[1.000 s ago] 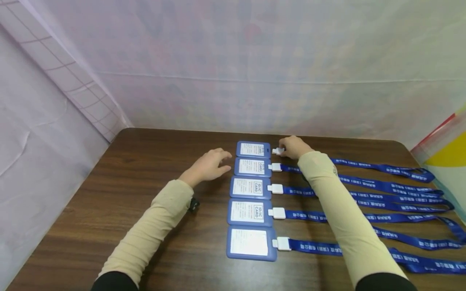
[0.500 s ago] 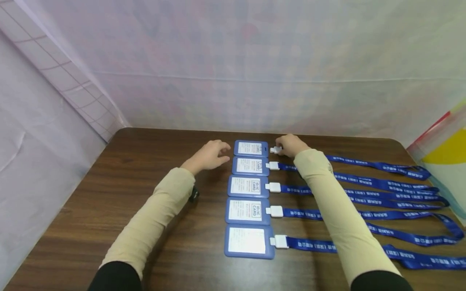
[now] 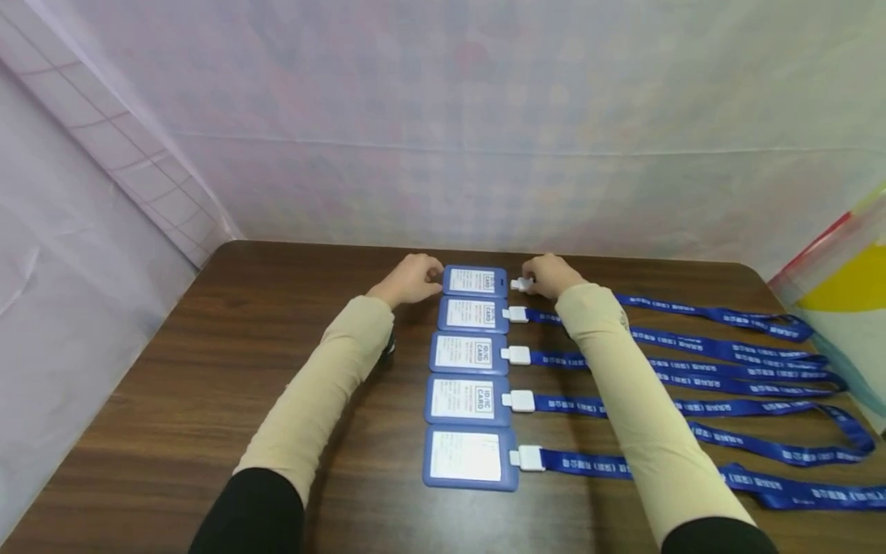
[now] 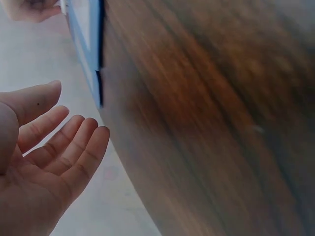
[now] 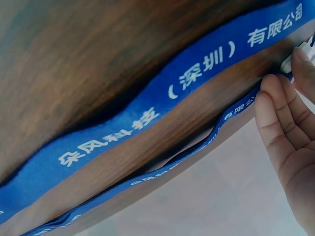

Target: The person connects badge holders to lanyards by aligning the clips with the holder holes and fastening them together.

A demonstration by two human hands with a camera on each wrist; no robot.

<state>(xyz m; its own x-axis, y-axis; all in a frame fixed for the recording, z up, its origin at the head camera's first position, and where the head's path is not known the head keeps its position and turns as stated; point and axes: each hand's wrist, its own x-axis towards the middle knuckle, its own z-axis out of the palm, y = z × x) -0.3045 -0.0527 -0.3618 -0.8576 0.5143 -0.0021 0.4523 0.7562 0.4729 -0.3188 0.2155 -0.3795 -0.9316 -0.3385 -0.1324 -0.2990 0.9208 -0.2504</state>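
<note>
At the far end of a column of blue ID card holders lies the farthest badge holder [image 3: 474, 281], flat, with its slot toward the right. My left hand [image 3: 411, 278] is at that holder's left edge, thumb and fingers spread. The left wrist view shows the left fingers [image 4: 81, 152] relaxed, nothing between them and the thumb. On the other side, my right hand [image 3: 551, 277] pinches the white lanyard clip [image 3: 521, 285] just right of the slot. From those fingers the farthest blue lanyard [image 5: 238, 108] trails away in the right wrist view.
Several more badge holders [image 3: 472, 352] lie nearer in the column, each with a white clip at its right side. Their blue lanyards [image 3: 754, 408] stretch right, partly under the right forearm. Behind the brown wooden table [image 3: 228, 346] hangs a pale curtain [image 3: 415, 115].
My left hand has moved right and away from me, up to the far holder's left edge. The right hand keeps its pinch on the clip, almost still.
</note>
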